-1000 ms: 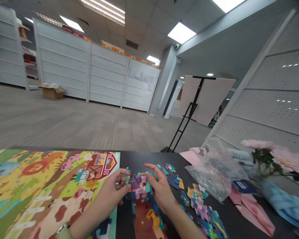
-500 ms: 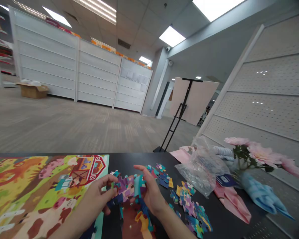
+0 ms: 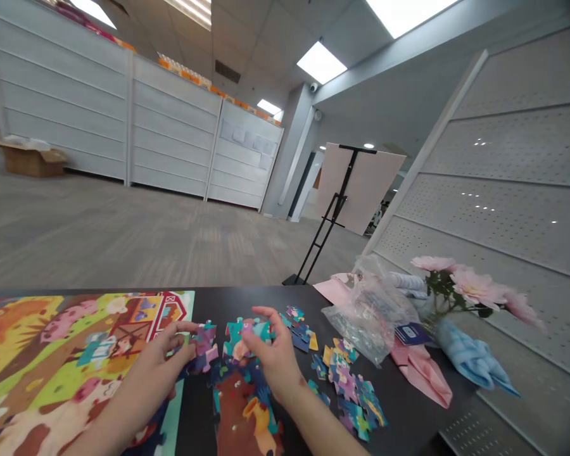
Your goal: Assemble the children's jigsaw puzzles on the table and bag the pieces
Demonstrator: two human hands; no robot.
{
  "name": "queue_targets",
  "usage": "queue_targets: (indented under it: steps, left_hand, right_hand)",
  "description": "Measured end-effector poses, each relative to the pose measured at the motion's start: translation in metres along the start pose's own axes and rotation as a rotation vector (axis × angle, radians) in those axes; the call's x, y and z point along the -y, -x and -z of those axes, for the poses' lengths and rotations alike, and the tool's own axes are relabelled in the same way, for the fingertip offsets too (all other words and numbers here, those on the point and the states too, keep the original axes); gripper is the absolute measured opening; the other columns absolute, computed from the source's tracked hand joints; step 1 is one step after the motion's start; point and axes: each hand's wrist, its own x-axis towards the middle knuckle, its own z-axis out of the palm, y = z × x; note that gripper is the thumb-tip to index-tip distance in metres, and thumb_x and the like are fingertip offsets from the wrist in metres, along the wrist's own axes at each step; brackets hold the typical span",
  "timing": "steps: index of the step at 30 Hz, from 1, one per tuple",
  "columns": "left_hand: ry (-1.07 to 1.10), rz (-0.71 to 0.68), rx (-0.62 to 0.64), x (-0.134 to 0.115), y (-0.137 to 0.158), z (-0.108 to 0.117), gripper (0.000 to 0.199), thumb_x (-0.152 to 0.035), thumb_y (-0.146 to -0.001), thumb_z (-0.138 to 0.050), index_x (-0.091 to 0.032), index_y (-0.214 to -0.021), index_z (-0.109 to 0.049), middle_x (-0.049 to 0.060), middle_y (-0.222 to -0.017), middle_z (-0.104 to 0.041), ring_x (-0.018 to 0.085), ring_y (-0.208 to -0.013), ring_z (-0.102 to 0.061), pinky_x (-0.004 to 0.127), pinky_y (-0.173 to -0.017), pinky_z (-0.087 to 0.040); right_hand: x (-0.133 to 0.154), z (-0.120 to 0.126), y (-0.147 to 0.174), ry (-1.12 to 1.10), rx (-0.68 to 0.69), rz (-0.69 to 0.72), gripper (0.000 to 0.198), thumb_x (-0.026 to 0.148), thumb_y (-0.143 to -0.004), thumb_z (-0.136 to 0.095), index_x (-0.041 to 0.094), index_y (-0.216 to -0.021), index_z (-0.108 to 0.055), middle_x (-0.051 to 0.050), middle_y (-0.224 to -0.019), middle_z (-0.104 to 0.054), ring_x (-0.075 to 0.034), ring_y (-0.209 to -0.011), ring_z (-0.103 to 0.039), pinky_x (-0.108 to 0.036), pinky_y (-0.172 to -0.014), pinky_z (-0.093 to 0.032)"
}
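Note:
My left hand (image 3: 164,364) pinches a purple jigsaw piece (image 3: 205,347) between thumb and fingertips, left of the other pieces. My right hand (image 3: 276,354) has its thumb and fingers on a teal joined section of jigsaw (image 3: 235,335), and its forefinger reaches over the far edge. Below it lies a joined jigsaw part (image 3: 232,405) with a brown bear-like animal and a yellow horn shape; my right hand and wrist hide some of its right side. A gap of dark table shows between the purple piece and the teal section.
A farm-picture jigsaw (image 3: 42,373) covers the table's left side, partly under my left forearm. Loose jigsaw pieces (image 3: 344,380) lie right of my right hand. Further right are a clear plastic bag (image 3: 368,310), pink cloth (image 3: 422,373), blue cloth (image 3: 472,354) and pink flowers (image 3: 477,285).
My hands have drawn apart: the purple piece has moved left, away from the teal section. The teal section, curled and tilted before, now lies flatter above the bear part. The view has shifted slightly.

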Motion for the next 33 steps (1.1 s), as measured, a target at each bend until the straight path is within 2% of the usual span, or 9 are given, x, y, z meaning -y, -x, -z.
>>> queue_targets:
  steps: [4,8,10,13,16,19,24,28,33]
  left_hand:
    - [-0.003,-0.006,0.033,-0.016,0.014,-0.012,0.058,-0.057,-0.076,-0.070,-0.023,-0.122,-0.060,0.001,-0.091,-0.070,0.011,-0.042,-0.055,0.024,-0.039,-0.047]
    - [0.052,-0.078,0.042,-0.027,0.021,-0.022,0.054,-0.055,-0.071,-0.076,-0.023,-0.113,-0.065,0.005,-0.102,-0.072,0.019,-0.065,-0.065,0.027,-0.052,-0.055]
    - [0.050,-0.097,0.050,-0.027,0.019,-0.020,0.051,-0.054,-0.073,-0.075,-0.023,-0.111,-0.064,0.004,-0.098,-0.072,0.020,-0.068,-0.065,0.028,-0.054,-0.054]
    - [0.031,-0.104,0.055,-0.022,0.014,-0.012,0.046,-0.054,-0.078,-0.072,-0.022,-0.109,-0.061,0.001,-0.086,-0.069,0.017,-0.061,-0.059,0.026,-0.054,-0.049]
    - [0.037,-0.083,0.055,-0.017,0.011,-0.007,0.045,-0.054,-0.080,-0.070,-0.022,-0.109,-0.059,-0.002,-0.075,-0.065,0.015,-0.056,-0.055,0.025,-0.054,-0.045]
    - [0.060,-0.057,0.069,-0.016,0.011,-0.008,0.046,-0.053,-0.081,-0.070,-0.022,-0.113,-0.057,-0.002,-0.079,-0.065,0.014,-0.055,-0.055,0.024,-0.053,-0.044]
    - [0.067,-0.036,0.032,-0.023,0.016,-0.010,0.046,-0.051,-0.076,-0.075,-0.023,-0.109,-0.059,-0.002,-0.084,-0.066,0.010,-0.047,-0.053,0.022,-0.046,-0.043]
    - [0.062,-0.012,0.017,-0.028,0.017,-0.009,0.048,-0.052,-0.077,-0.073,-0.023,-0.112,-0.058,-0.002,-0.087,-0.066,0.008,-0.042,-0.051,0.022,-0.042,-0.044]
    - [0.042,-0.028,0.012,-0.029,0.016,-0.007,0.052,-0.054,-0.077,-0.071,-0.021,-0.114,-0.056,-0.001,-0.089,-0.066,0.006,-0.040,-0.049,0.021,-0.040,-0.044]
  right_hand:
    - [-0.003,-0.007,0.005,0.041,0.032,-0.030,0.059,0.043,-0.071,-0.085,0.028,-0.116,-0.051,0.001,-0.098,-0.068,-0.013,-0.056,-0.066,-0.031,-0.055,-0.057]
    - [-0.005,-0.009,0.009,0.037,0.102,-0.027,0.061,0.039,-0.079,-0.078,0.029,-0.129,-0.045,-0.001,-0.108,-0.066,-0.012,-0.062,-0.065,-0.028,-0.057,-0.058]
    - [-0.005,-0.006,0.009,-0.034,0.131,-0.018,0.055,0.041,-0.084,-0.070,0.029,-0.131,-0.044,-0.003,-0.114,-0.063,-0.013,-0.069,-0.066,-0.027,-0.055,-0.057]
    - [-0.002,-0.001,0.008,-0.156,0.142,-0.006,0.048,0.048,-0.090,-0.060,0.027,-0.130,-0.045,-0.005,-0.110,-0.064,-0.018,-0.077,-0.068,-0.023,-0.048,-0.054]
    - [0.002,0.000,0.006,-0.216,0.132,-0.031,0.047,0.056,-0.092,-0.055,0.027,-0.128,-0.046,-0.006,-0.103,-0.067,-0.020,-0.075,-0.067,-0.022,-0.043,-0.049]
    - [0.007,-0.002,0.008,-0.238,0.137,-0.068,0.046,0.056,-0.092,-0.055,0.028,-0.127,-0.047,-0.006,-0.105,-0.067,-0.019,-0.074,-0.067,-0.022,-0.043,-0.049]
    - [0.007,0.000,0.010,-0.227,0.206,-0.064,0.052,0.037,-0.082,-0.064,0.028,-0.130,-0.045,-0.005,-0.106,-0.068,-0.019,-0.075,-0.068,-0.022,-0.044,-0.051]
    - [0.003,0.002,0.007,-0.138,0.181,-0.080,0.060,0.020,-0.073,-0.066,0.029,-0.128,-0.043,-0.003,-0.105,-0.069,-0.017,-0.072,-0.069,-0.021,-0.046,-0.052]
    - [0.004,0.002,0.003,0.024,0.183,-0.089,0.046,0.038,-0.076,-0.077,0.025,-0.109,-0.047,-0.001,-0.094,-0.071,-0.017,-0.064,-0.071,-0.023,-0.044,-0.053]
